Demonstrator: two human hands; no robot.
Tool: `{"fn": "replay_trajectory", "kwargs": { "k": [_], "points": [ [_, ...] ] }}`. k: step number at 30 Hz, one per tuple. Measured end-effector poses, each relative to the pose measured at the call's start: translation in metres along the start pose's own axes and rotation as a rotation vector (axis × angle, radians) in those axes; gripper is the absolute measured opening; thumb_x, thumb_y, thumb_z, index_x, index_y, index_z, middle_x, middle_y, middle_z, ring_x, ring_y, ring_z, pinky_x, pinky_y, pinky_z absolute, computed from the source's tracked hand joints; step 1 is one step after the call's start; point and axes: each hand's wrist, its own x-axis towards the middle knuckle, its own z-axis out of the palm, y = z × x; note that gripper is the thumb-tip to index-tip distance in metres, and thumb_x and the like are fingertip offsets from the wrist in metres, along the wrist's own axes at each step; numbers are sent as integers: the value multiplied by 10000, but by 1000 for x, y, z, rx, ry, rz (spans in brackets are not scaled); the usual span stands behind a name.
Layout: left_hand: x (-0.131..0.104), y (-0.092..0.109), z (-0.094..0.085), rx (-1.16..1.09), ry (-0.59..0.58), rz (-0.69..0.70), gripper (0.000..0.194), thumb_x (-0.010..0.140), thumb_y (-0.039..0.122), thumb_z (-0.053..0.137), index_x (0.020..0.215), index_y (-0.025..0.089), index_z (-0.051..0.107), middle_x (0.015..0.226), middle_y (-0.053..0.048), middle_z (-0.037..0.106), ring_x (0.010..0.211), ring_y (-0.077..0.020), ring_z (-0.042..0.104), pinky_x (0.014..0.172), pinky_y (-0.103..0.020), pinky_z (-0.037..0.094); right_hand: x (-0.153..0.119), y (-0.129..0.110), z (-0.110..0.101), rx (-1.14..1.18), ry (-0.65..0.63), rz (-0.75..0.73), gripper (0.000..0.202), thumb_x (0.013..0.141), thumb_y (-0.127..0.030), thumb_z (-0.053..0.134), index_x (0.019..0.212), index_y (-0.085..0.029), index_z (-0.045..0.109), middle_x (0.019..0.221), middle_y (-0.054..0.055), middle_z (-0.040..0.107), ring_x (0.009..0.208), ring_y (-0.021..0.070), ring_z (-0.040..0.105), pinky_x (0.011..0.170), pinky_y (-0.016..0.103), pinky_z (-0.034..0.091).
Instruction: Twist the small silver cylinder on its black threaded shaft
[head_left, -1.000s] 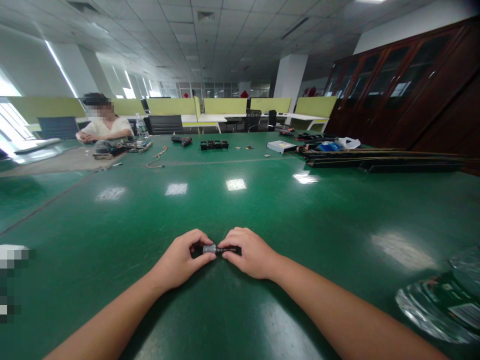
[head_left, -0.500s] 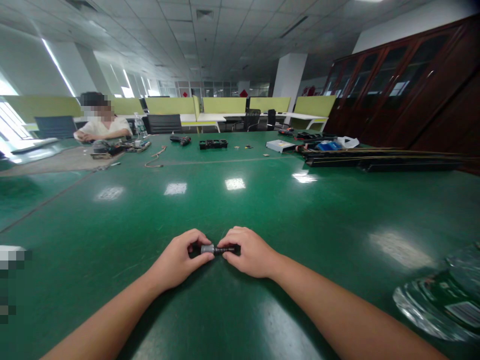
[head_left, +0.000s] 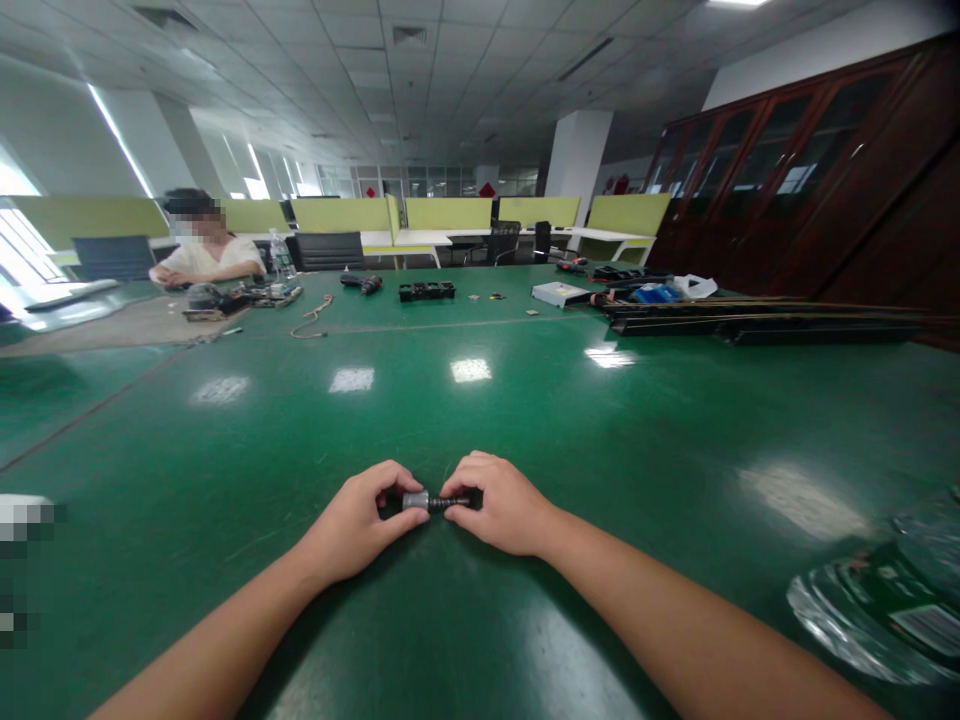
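A small part lies sideways low over the green table: a grey metal cylinder at its left end, with a dark ribbed shaft running to the right. I cannot tell its exact kind. My left hand is closed, thumb and fingers pinching the cylinder from front and back. My right hand is closed too, with thumb and fingertips around the ribbed shaft; its far end sits in the shadow under the palm. A short stretch of shaft shows between the two hands.
A large clear bottle with a green label lies at the right. Along the far side are a power drill, a black slotted block, a white box and long dark bars. A person sits at the far left.
The right fingertips have slid slightly to the right along the shaft, so a little more of it shows beside the cylinder. My left hand has hardly moved.
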Motion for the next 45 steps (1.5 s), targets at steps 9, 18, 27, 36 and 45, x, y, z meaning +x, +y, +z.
{"fn": "replay_trajectory", "kwargs": {
  "k": [9,18,27,36,45],
  "points": [
    [-1,1,0,1,-5,-12,157,839,318,663,936,195,652,888,-12,668,769,-173,585,688,-275,429,0,-1,-1,-5,8,14,107,731,-139,723,825,-187,702,758,6,641,771,159,559,719,276,426],
    [0,0,-1,15,-2,4,161,865,327,633,964,200,634,938,-25,670,801,-182,589,709,-285,445,0,2,-3,-18,10,29,95,728,-133,706,801,-191,687,753,2,646,756,158,566,721,283,424],
    [0,1,-1,22,13,5,173,855,336,631,956,196,629,925,-25,667,764,-175,579,690,-279,446,-1,5,-5,-32,14,31,84,727,-128,696,783,-188,679,740,0,645,743,153,566,706,280,412],
    [0,-1,0,50,40,-38,193,860,364,636,956,197,635,844,-13,646,704,-166,549,648,-272,434,0,8,-6,-102,64,164,99,707,-137,687,783,-201,686,750,7,657,761,169,571,721,299,408],
    [1,-1,-1,57,58,-54,187,853,360,646,949,200,634,810,-2,631,685,-165,543,632,-269,431,0,11,-7,-127,107,215,128,684,-117,674,765,-214,698,739,7,657,749,174,573,701,297,417]
  ]
}}
